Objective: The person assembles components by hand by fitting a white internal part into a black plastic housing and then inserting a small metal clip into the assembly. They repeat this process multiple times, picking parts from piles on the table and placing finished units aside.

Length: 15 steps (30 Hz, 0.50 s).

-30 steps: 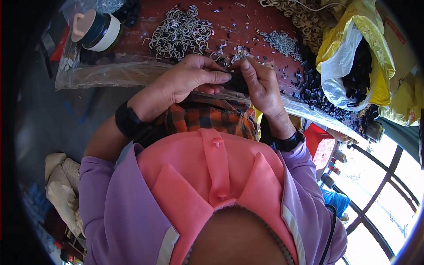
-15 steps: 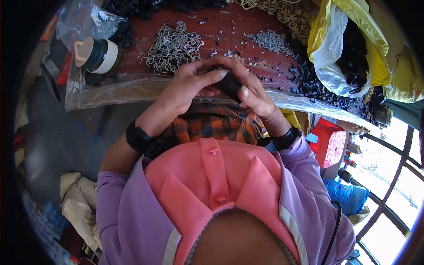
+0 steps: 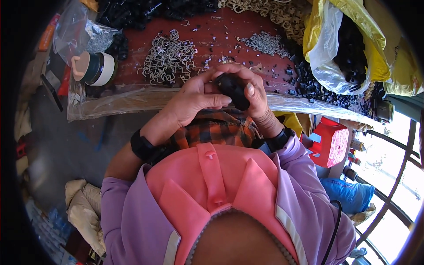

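Note:
Both my hands meet over the near edge of the red table (image 3: 212, 48), around a black, oblong plastic part (image 3: 232, 92). My left hand (image 3: 197, 98) grips it from the left, thumb laid along its near side. On the other side my right hand (image 3: 255, 90) curls its fingers round the part's far end, thumb against its right side. What kind of part it is I cannot make out. Just beyond my left hand lies a pile of bent metal clips (image 3: 168, 57). Farther right is a heap of small grey metal pieces (image 3: 266, 43).
A green and white lidded mug (image 3: 102, 68) stands at the left by a clear plastic bag (image 3: 73, 35). Black parts (image 3: 132, 13) and brass-coloured clips (image 3: 274, 13) line the far side. A yellow and white bag (image 3: 324, 57) holds black pieces at the right. A red container (image 3: 329, 143) sits below.
The black part has turned in my hands and now shows more of its upper side. My left thumb has slid nearer to me along it. The view has shifted slightly.

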Tool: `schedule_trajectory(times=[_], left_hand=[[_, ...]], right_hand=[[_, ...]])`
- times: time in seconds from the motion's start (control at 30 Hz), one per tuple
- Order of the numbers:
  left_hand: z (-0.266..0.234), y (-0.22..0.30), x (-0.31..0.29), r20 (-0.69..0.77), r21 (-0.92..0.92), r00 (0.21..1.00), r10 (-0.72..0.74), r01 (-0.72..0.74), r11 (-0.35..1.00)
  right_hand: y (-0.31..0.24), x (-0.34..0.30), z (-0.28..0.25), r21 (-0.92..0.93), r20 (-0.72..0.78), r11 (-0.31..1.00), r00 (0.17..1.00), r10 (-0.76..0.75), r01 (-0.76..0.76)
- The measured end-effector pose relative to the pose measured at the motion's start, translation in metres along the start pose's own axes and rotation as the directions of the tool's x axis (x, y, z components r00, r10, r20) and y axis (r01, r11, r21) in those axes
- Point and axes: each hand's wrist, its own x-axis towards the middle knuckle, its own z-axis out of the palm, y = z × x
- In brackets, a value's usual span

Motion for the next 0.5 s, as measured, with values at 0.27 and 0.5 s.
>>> schedule_trajectory(times=[0.27,0.5], left_hand=[[-0.012,0.002,-0.008,-0.099,0.058,0.992,-0.073,0.079,0.995],[-0.05,0.019,-0.01,-0.258,0.172,0.964,0.056,-0.011,0.985]], right_hand=[[-0.018,-0.033,-0.022,-0.127,-0.196,0.992,0.979,-0.049,0.025],[-0.042,-0.116,-0.073,-0.445,-0.401,0.861,0.914,0.055,-0.247]])
